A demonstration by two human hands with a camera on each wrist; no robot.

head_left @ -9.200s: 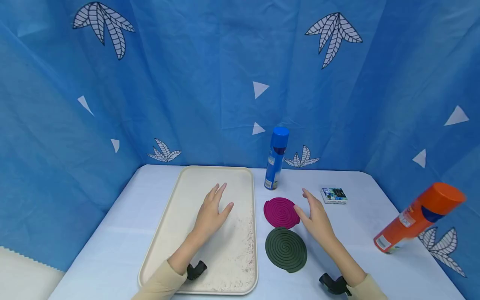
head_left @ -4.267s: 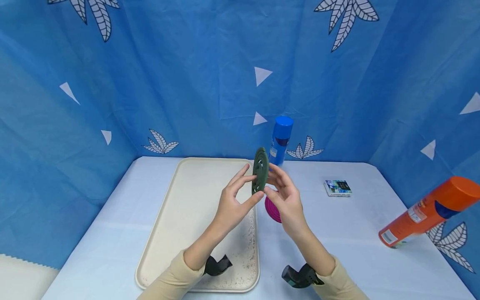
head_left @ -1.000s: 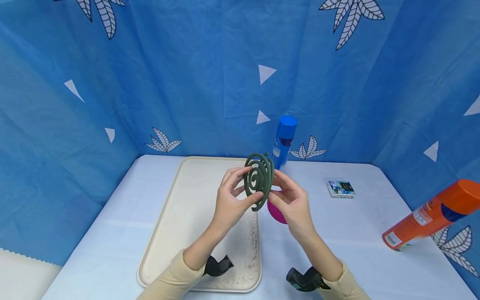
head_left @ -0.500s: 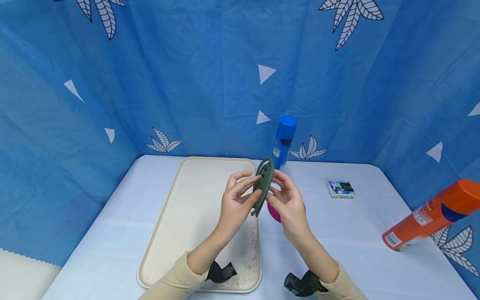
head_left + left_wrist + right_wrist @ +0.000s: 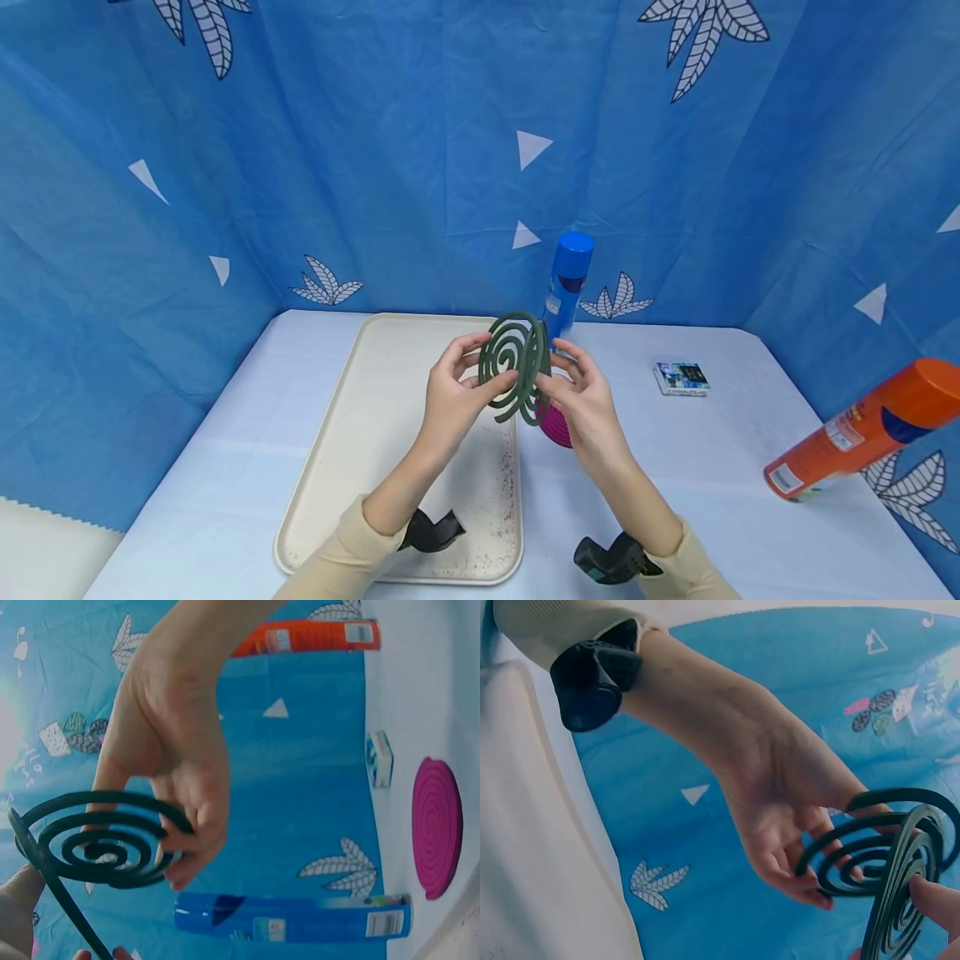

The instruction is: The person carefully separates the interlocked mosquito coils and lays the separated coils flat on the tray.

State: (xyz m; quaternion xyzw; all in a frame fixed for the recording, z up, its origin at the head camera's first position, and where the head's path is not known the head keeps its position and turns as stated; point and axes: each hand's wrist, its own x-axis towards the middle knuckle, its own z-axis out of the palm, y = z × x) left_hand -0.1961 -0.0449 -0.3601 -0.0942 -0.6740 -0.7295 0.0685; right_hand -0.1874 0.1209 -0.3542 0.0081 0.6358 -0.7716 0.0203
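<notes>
Over the right edge of the tray, both hands hold up a pair of dark green mosquito coils. My left hand point(image 5: 450, 400) pinches the left coil point(image 5: 507, 360) between thumb and fingers. The right coil point(image 5: 537, 375) is pinched by my right hand point(image 5: 594, 408). Their faces stand apart at an angle, and the coils meet or overlap along the middle; whether they still join there I cannot tell. In the left wrist view the right-hand coil point(image 5: 97, 852) shows its open spiral, while the left-hand coil is nearly edge-on. A magenta mosquito coil point(image 5: 557, 427) lies behind my right hand, partly hidden.
A cream tray point(image 5: 330, 433) lies on the white table at left. Behind the hands stands a blue spray can point(image 5: 567, 283). To the right are a small patterned box point(image 5: 681, 379) and an orange spray can point(image 5: 855, 429). Blue curtain surrounds the table.
The green coils, flat on the table at first, were lifted between both hands. They spread, came almost together half a second ago, and now fan apart again as the left hand turns leftward.
</notes>
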